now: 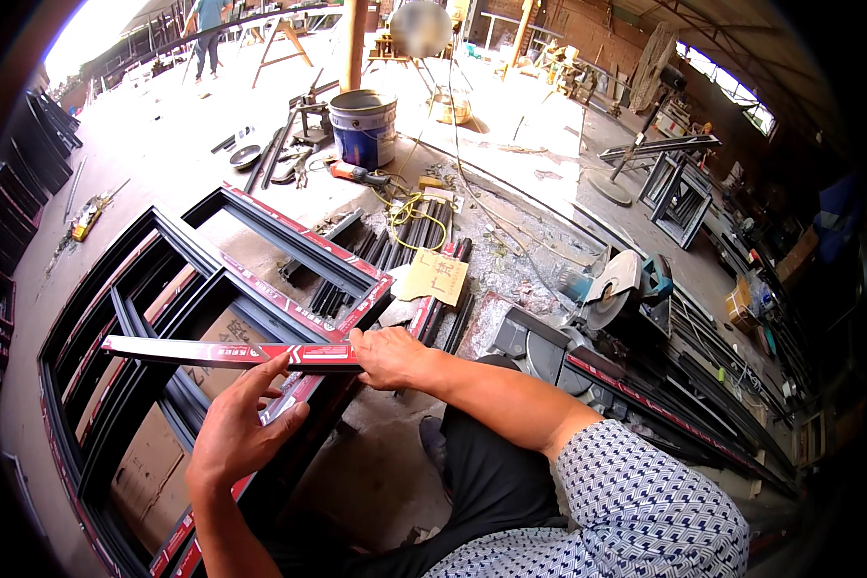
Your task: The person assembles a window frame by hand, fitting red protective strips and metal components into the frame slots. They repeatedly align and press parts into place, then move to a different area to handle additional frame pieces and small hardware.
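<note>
Frames: dark and red, stacked.
Bar: over the frames, left end above their middle, right end by their right edge; whether it touches them, I cannot tell.
Left hand: fingers parted, thumb apart, a fingertip at the bar's lower edge.
Bucket: beyond the frames' right corner.
Right hand: fingers curled, pinching the bar's right end.
Cardboard: just beside that corner.
Saw: farther right.

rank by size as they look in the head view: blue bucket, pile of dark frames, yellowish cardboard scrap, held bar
1. Pile of dark frames
2. Held bar and blue bucket, unranked: the bar looks longer, the bucket thicker
3. Yellowish cardboard scrap
</note>
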### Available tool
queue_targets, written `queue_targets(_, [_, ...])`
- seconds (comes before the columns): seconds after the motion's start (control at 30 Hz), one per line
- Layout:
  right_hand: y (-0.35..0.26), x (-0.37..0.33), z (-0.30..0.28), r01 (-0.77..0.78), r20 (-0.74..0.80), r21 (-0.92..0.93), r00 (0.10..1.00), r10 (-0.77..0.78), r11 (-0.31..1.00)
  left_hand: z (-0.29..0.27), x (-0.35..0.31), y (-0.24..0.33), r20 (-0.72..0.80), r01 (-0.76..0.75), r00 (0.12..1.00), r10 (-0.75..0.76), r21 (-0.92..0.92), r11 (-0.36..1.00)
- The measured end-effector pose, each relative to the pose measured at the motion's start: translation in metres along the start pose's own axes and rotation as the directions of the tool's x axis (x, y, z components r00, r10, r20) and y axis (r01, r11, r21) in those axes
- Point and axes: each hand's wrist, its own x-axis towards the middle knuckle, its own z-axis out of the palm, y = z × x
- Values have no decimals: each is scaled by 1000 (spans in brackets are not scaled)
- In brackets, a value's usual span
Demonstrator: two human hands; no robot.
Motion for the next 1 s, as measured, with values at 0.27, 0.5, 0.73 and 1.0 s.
queue_targets(0.27, [1, 0, 2, 13, -9, -15, 1000, -13, 1000, 2, -1, -5, -37, -39, 999, 39, 2, 999])
queue_targets(0.5, [3, 1, 3, 18, -21, -36, 1000, -19, 999, -1, -2, -2, -26, -24, 999, 24, -6, 1000])
queue_targets(0.73, [0, -1, 0, 8, -5, -51, 1000, -8, 999, 1, -2, -6, -34, -47, 998, 47, -1, 999])
queue_targets(1.0, [-2, 1, -4, -44, 68, -12, 997, 45, 999, 1, -1, -6, -11, -62, 998, 62, -31, 998])
